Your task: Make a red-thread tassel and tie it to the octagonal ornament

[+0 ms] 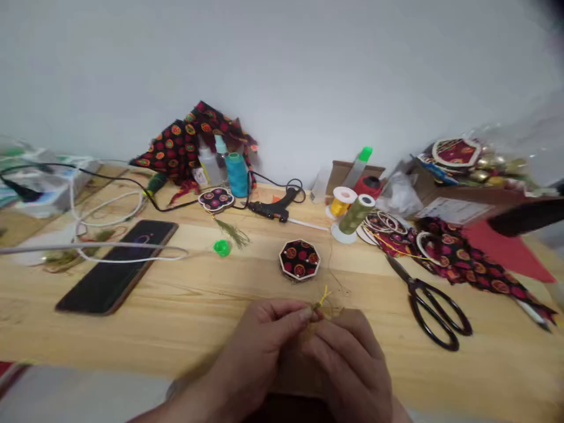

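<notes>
My left hand [262, 338] is closed near the table's front edge, thumb and forefinger pinching a small bundle of olive thread with a yellow thread loop [325, 295] sticking up from it. Right beside it, my right hand [352, 355] has its fingers curled in against the same thread. Most of what lies between the hands is hidden by the fingers. Just beyond them lies an octagonal fabric-covered piece [299, 259] with a pale rim. To the right, black-handled scissors [423, 299] rest on the table, their blades pointing away.
A phone [118, 267] and white cable [132, 258] lie left. Behind are a green cap [221, 248], glue gun [273, 207], tasselled ornament [215, 200], blue thread cone [237, 175] and olive spool [356, 214]. Patterned cloth [476, 258] and a cardboard box [462, 202] stand right.
</notes>
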### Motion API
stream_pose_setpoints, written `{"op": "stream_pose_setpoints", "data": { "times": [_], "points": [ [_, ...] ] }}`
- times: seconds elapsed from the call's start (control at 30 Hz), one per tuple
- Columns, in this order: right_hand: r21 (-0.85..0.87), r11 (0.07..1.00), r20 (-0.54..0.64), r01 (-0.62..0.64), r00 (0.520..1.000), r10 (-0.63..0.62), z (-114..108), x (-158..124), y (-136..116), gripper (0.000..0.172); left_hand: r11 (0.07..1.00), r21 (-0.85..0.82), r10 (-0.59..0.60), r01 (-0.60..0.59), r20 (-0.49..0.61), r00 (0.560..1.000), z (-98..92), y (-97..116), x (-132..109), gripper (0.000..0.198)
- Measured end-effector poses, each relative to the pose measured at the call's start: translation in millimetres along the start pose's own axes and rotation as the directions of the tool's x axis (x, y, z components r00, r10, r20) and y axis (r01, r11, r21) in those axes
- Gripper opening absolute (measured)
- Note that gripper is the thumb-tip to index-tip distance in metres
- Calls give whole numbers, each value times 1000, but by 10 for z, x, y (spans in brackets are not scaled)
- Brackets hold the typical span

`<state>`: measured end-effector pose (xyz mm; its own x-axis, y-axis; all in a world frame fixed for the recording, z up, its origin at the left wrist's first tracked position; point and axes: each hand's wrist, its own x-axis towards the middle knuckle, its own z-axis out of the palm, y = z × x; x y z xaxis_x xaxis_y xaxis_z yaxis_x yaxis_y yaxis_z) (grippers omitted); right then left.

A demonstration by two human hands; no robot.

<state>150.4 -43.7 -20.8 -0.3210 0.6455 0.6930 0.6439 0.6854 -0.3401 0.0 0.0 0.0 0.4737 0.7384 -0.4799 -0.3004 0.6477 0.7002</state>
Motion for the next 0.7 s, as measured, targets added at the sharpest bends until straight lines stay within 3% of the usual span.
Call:
{"op": "stream_pose_setpoints", "data": {
  "times": [0.13,0.3,0.57,0.7],
  "points": [
    [25,1000,-26,-18,999,19,-2,7,-48,20,1000,8,0,0,-18,1000,13,2,-8,14],
    [118,987,-19,-105,994,108,-71,16,-72,22,984,178,44,-25,-103,994,-12,20,-9,21],
    [358,901,164,-246,966,199,-196,-50,-20,12,947,313,109,-71,-106,988,-40,17,10,17],
    [483,781,314,-396,911,268,-264,-107,45,7,938,330,146,-105,-101,984,-37,20,11,14]
  ]
}}
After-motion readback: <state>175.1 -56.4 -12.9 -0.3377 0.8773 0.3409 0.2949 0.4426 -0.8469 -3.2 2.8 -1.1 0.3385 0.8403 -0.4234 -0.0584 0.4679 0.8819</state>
